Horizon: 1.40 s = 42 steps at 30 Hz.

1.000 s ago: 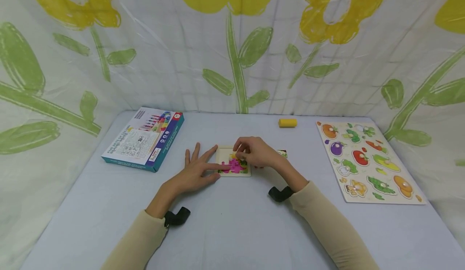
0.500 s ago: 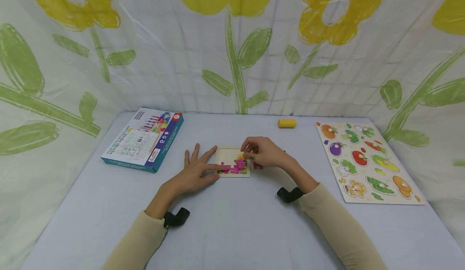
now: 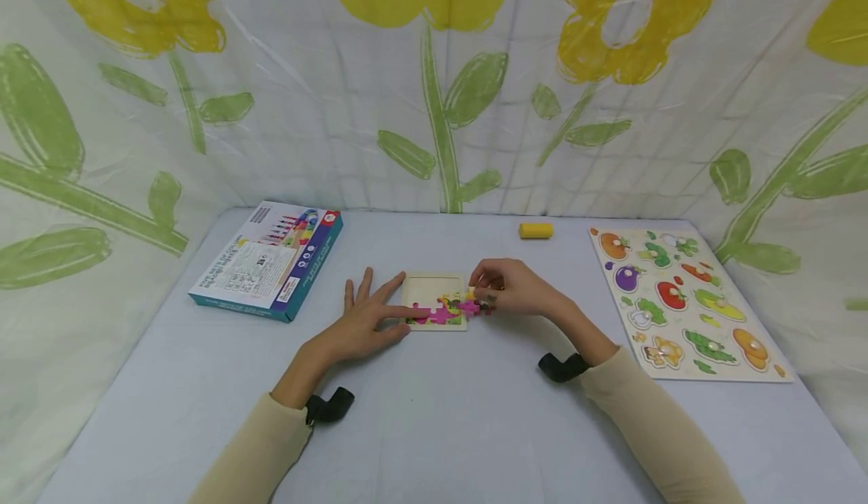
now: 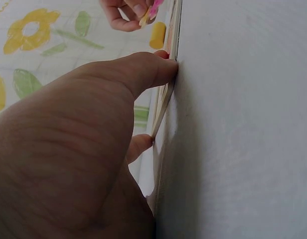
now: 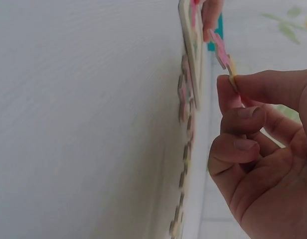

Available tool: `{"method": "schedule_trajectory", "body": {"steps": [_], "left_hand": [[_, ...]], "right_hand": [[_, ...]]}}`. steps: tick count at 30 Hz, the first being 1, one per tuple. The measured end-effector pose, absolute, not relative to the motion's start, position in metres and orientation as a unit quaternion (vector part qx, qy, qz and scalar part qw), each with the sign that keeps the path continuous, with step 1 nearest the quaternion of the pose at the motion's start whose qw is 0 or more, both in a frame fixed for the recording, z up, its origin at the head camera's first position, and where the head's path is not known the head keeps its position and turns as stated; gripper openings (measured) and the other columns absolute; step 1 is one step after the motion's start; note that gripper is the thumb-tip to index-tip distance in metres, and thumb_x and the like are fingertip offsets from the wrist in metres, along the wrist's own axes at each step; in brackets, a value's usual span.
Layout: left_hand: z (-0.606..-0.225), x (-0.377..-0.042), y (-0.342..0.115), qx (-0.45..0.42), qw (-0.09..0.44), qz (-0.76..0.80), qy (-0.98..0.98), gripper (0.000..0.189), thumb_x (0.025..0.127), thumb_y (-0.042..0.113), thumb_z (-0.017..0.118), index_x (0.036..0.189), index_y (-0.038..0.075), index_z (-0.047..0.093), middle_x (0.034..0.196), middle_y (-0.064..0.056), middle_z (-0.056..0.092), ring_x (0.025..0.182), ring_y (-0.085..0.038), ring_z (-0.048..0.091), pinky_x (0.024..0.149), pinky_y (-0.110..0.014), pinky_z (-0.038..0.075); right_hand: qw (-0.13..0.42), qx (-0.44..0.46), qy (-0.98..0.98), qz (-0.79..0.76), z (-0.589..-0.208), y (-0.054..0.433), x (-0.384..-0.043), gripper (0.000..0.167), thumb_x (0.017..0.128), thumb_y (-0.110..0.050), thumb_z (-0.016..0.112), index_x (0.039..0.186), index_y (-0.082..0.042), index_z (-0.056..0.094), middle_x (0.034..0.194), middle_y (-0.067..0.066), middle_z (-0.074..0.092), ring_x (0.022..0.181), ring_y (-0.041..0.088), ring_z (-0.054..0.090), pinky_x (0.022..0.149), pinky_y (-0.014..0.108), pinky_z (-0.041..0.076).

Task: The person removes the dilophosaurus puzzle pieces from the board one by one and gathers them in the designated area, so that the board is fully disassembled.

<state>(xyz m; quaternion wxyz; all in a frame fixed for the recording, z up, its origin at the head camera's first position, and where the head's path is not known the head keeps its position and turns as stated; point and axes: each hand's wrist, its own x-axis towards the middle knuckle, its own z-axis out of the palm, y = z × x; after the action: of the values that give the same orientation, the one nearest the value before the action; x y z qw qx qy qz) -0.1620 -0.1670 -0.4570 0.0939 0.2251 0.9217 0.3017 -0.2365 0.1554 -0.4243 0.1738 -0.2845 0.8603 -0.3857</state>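
carefully, the pink-and-yellow puzzle piece (image 5: 221, 51), pinched between thumb and finger of the right hand (image 3: 515, 289) above the right edge of the puzzle tray (image 3: 419, 287), is best held level, the tray being steadied by the left hand's (image 3: 365, 323) straight fingers.

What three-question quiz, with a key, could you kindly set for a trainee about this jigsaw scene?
1. True or false: the right hand grips a pink-and-yellow jigsaw section.

2. Multiple choice: where does the yellow cylinder lie?
A. On the vegetable board
B. Farther back than the right hand
C. On top of the printed box

3. Short answer: which flat wooden thing do fingers of the left hand touch?

Key: 1. True. 2. B. 3. The jigsaw tray.
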Motion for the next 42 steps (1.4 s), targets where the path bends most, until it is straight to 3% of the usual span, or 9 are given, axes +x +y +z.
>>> {"method": "schedule_trajectory", "body": {"steps": [5, 12, 25, 42], "left_hand": [[-0.457, -0.162, -0.167, 0.226, 0.093, 0.303, 0.921, 0.035, 0.103, 0.036, 0.066, 0.138, 0.039, 0.071, 0.180, -0.009, 0.018, 0.162, -0.055, -0.016, 0.121, -0.078, -0.021], [-0.458, -0.162, -0.167, 0.230, 0.090, 0.301, 0.921, 0.035, 0.104, 0.037, 0.065, 0.138, 0.038, 0.071, 0.180, -0.009, 0.018, 0.162, -0.056, -0.015, 0.122, -0.078, -0.020], [-0.456, -0.162, -0.167, 0.226, 0.093, 0.306, 0.920, 0.036, 0.103, 0.035, 0.066, 0.139, 0.039, 0.070, 0.180, -0.008, 0.017, 0.163, -0.054, -0.016, 0.122, -0.077, -0.021], [-0.457, -0.162, -0.167, 0.227, 0.097, 0.306, 0.920, 0.037, 0.103, 0.037, 0.066, 0.140, 0.040, 0.069, 0.181, -0.007, 0.016, 0.163, -0.053, -0.017, 0.122, -0.077, -0.021]], "right_hand": [[0.159, -0.276, 0.877, -0.359, -0.427, 0.167, -0.235, 0.010, 0.099, -0.014, 0.071, 0.109, -0.013, 0.071, 0.099, 0.002, 0.077, 0.085, 0.013, 0.067, 0.077, 0.029, 0.054], [0.155, -0.250, 0.888, -0.352, -0.425, 0.184, -0.234, 0.010, 0.100, -0.016, 0.071, 0.110, -0.017, 0.071, 0.099, 0.000, 0.076, 0.090, 0.017, 0.067, 0.083, 0.033, 0.054], [0.150, -0.252, 0.891, -0.347, -0.428, 0.215, -0.235, 0.010, 0.100, -0.013, 0.071, 0.110, -0.011, 0.072, 0.097, 0.005, 0.076, 0.086, 0.016, 0.065, 0.077, 0.026, 0.053], [0.148, -0.254, 0.902, -0.317, -0.432, 0.211, -0.233, 0.010, 0.101, -0.017, 0.070, 0.112, -0.017, 0.072, 0.089, -0.001, 0.069, 0.079, 0.017, 0.056, 0.067, 0.026, 0.047]]}}
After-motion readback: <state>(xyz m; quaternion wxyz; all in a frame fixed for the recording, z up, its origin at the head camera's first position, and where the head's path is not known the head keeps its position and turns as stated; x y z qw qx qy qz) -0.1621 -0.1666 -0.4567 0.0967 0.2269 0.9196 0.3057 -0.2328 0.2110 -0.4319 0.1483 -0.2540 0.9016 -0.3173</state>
